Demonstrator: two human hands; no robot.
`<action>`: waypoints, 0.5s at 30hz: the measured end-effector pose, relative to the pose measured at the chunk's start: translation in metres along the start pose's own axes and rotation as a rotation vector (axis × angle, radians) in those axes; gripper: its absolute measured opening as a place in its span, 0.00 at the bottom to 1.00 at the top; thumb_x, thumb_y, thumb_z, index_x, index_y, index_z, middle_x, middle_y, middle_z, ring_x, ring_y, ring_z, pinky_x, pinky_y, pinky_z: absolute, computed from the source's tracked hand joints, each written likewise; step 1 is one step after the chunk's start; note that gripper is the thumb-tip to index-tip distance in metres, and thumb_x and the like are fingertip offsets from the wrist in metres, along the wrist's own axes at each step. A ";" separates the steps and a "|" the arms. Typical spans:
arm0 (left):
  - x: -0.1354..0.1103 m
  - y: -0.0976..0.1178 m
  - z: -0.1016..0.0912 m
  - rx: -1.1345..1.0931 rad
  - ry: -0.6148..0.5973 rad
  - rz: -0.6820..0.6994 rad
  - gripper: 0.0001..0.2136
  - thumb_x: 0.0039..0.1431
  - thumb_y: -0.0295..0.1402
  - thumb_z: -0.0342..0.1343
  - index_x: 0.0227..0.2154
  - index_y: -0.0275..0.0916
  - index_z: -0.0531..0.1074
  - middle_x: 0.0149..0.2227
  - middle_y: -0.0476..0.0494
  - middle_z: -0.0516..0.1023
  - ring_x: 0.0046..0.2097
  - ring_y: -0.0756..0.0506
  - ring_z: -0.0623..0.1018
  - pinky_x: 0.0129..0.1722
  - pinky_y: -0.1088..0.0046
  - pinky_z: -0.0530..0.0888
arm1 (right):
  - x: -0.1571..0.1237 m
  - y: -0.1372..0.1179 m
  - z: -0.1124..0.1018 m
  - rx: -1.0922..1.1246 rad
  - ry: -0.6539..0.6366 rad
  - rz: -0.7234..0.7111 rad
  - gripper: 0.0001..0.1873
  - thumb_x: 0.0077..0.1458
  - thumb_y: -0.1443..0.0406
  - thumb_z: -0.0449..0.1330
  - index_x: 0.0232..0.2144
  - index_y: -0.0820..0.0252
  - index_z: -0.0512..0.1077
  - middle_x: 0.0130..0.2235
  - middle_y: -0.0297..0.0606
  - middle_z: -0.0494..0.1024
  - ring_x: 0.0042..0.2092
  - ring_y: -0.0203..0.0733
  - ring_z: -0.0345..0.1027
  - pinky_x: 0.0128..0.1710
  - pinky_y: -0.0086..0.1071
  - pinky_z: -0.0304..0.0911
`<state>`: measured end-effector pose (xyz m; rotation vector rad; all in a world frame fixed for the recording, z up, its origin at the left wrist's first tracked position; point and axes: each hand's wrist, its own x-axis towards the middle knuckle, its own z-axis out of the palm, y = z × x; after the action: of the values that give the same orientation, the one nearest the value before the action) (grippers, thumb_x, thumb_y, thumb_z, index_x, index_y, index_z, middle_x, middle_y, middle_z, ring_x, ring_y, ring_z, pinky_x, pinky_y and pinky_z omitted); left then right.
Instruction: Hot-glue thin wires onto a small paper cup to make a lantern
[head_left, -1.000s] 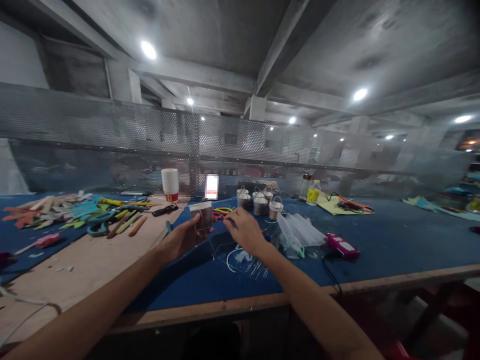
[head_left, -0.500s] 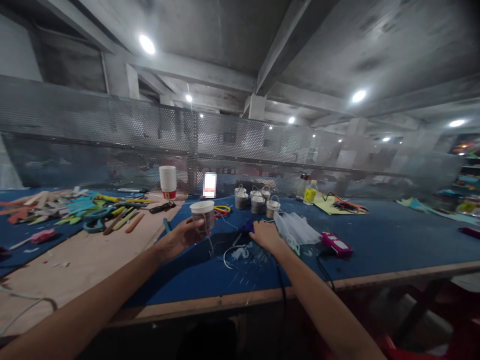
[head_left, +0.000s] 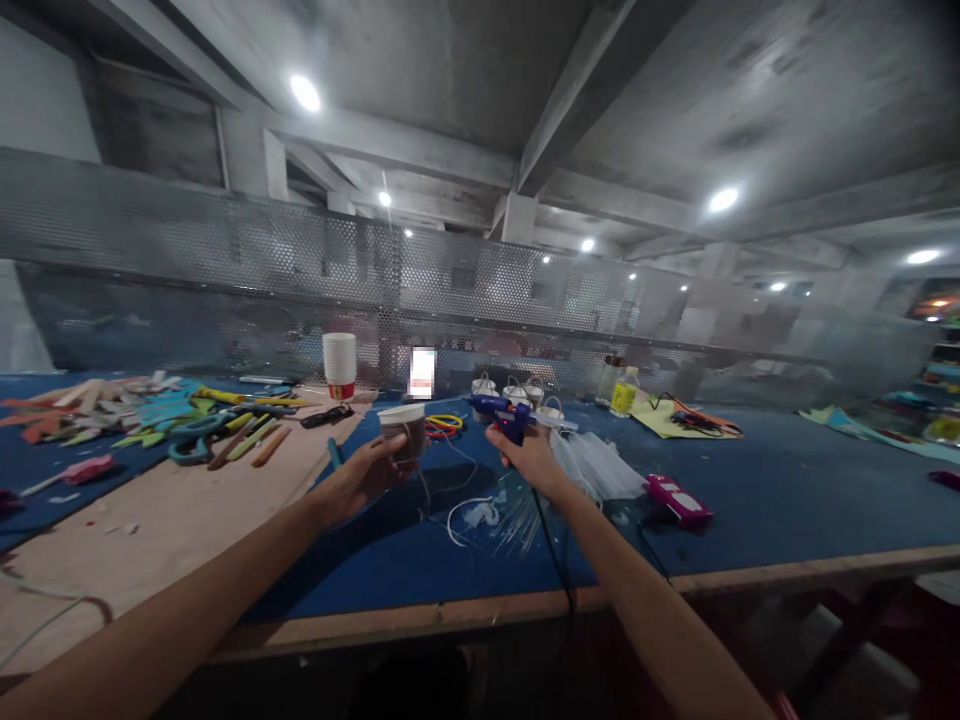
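My left hand [head_left: 373, 468] is closed round a paper cup [head_left: 403, 424], which has a white rim and a brownish wrapped side. A loose strand of cord hangs from the cup toward the table. In my right hand [head_left: 529, 454] is a blue glue gun [head_left: 507, 415], lifted above the table with its nozzle pointing left toward the cup. Its black cable [head_left: 553, 548] runs down over the table's front edge. Behind the glue gun stand several small cups with handles [head_left: 484, 388], partly hidden by it.
Clear plastic bags [head_left: 598, 465] and a magenta device [head_left: 679, 500] lie right of my right hand. A stack of paper cups [head_left: 340, 366] stands at the back left, near scissors [head_left: 192, 440] and coloured sticks. A yellow-labelled bottle [head_left: 623, 392] stands at the back right. Thin glue strands [head_left: 523, 522] litter the front.
My right hand has raised the glue gun off the tabletop, and its nozzle now points left. The cup in my left hand has shifted slightly left and tilted.
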<state>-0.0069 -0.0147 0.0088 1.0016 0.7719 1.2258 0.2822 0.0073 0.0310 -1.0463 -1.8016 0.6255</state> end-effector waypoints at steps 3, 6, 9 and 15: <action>0.002 -0.002 -0.003 0.025 -0.008 -0.013 0.19 0.56 0.41 0.70 0.48 0.39 0.80 0.49 0.37 0.85 0.39 0.43 0.82 0.38 0.69 0.76 | -0.007 -0.008 0.022 0.227 -0.029 -0.014 0.20 0.55 0.49 0.68 0.35 0.61 0.80 0.25 0.33 0.75 0.28 0.39 0.67 0.32 0.32 0.65; 0.000 -0.003 -0.004 0.070 -0.064 0.006 0.21 0.59 0.43 0.67 0.52 0.40 0.80 0.55 0.36 0.83 0.47 0.40 0.82 0.45 0.66 0.76 | -0.015 -0.006 0.040 0.411 -0.054 -0.050 0.18 0.52 0.53 0.71 0.37 0.62 0.80 0.32 0.36 0.79 0.34 0.40 0.70 0.37 0.33 0.68; -0.004 -0.002 0.001 0.101 -0.067 0.013 0.20 0.59 0.43 0.67 0.51 0.42 0.80 0.54 0.38 0.83 0.48 0.39 0.81 0.47 0.64 0.75 | -0.021 -0.004 0.045 0.464 -0.071 -0.111 0.17 0.52 0.55 0.72 0.38 0.61 0.77 0.35 0.34 0.78 0.36 0.38 0.70 0.39 0.31 0.67; -0.010 0.001 0.013 0.137 -0.014 0.020 0.17 0.55 0.42 0.69 0.46 0.41 0.81 0.48 0.38 0.85 0.44 0.39 0.81 0.44 0.64 0.74 | -0.026 -0.013 0.040 0.374 -0.104 -0.220 0.16 0.56 0.54 0.70 0.36 0.58 0.72 0.32 0.31 0.71 0.34 0.36 0.65 0.34 0.29 0.65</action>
<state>0.0026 -0.0270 0.0145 1.1306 0.8456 1.1947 0.2469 -0.0209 0.0114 -0.5657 -1.7689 0.8520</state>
